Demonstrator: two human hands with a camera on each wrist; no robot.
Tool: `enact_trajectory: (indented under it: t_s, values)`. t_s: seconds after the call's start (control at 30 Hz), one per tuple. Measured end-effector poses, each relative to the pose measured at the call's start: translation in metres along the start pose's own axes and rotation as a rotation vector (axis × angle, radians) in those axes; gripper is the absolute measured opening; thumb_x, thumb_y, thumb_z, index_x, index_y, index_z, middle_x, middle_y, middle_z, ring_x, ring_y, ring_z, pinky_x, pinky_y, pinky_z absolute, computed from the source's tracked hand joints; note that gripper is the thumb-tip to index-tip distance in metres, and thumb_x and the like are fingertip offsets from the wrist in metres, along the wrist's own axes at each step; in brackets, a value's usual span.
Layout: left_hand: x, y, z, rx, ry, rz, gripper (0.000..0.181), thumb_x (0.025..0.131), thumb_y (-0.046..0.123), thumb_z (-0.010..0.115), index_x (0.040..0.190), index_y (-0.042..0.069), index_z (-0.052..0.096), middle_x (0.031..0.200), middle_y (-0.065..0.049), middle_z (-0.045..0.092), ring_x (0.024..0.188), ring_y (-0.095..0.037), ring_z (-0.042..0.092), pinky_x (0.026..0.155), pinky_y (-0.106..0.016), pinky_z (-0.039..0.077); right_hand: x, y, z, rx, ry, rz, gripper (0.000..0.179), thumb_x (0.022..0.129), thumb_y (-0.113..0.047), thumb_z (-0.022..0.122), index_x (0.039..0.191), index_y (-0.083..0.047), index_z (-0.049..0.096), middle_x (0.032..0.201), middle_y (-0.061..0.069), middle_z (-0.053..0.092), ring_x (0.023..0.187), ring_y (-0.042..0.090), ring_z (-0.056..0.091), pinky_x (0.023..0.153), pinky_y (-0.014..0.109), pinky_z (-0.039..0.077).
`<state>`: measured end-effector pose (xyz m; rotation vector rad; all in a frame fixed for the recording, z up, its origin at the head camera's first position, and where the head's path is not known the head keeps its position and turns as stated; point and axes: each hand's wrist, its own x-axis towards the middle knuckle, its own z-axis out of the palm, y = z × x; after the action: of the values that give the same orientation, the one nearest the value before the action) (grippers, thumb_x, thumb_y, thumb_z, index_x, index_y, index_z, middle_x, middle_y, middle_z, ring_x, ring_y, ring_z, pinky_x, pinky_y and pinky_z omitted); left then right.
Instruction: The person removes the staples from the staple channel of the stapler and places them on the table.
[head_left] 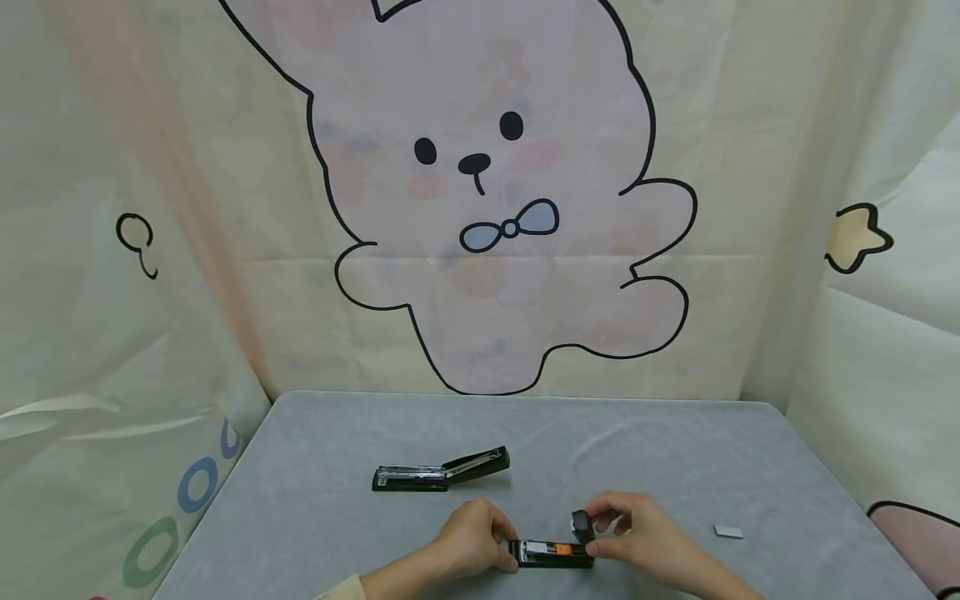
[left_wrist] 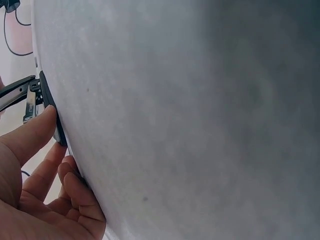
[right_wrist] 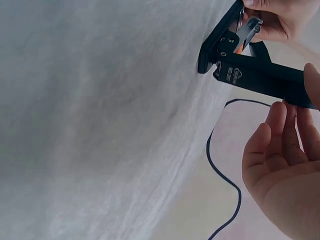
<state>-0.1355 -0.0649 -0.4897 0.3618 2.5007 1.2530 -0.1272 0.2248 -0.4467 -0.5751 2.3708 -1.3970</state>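
A black stapler (head_left: 555,562) lies on the table near the front, swung wide open. My left hand (head_left: 474,537) pinches the left end of its base between thumb and fingers. My right hand (head_left: 641,537) grips the raised top arm, which stands up at the right end. In the right wrist view, that top arm (right_wrist: 260,80) carries white lettering, and thumb and fingertips hold its far end. The metal magazine (right_wrist: 247,32) is tilted up between base and top arm, with a bit of orange beside it. In the left wrist view, the thumb presses on the base (left_wrist: 48,95).
A second black stapler (head_left: 442,475), also folded open, lies farther back to the left. A small grey strip (head_left: 728,532), like a row of staples, lies to the right of my right hand. Behind the grey-covered table (head_left: 637,450) hangs a printed curtain (head_left: 480,317).
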Motion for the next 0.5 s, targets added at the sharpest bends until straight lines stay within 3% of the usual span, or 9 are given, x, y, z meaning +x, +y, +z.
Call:
enact_trajectory:
  t_s: [0.2,0.5]
  values:
    - [0.0,-0.001,0.001,0.01,0.014,0.014,0.023,0.066,0.003,0.096,0.08,0.013,0.081,0.065,0.009,0.058,0.064,-0.007,0.048,0.063,-0.027,0.038,-0.007,0.005,-0.008,0.035,0.011,0.002,0.035,0.086,-0.016,0.087,0.116,-0.004,0.073,0.102,0.006,0.072,0.088,0.013,0.065,0.073,0.03,0.055]
    - [0.0,-0.002,0.001,0.006,0.018,0.03,0.024,0.065,0.003,0.096,0.079,0.013,0.081,0.063,0.01,0.057,0.063,-0.006,0.047,0.062,-0.026,0.038,-0.019,0.019,-0.021,0.119,0.002,0.011,0.046,0.087,-0.007,0.083,0.124,0.012,0.065,0.106,0.011,0.071,0.088,0.015,0.068,0.073,0.03,0.057]
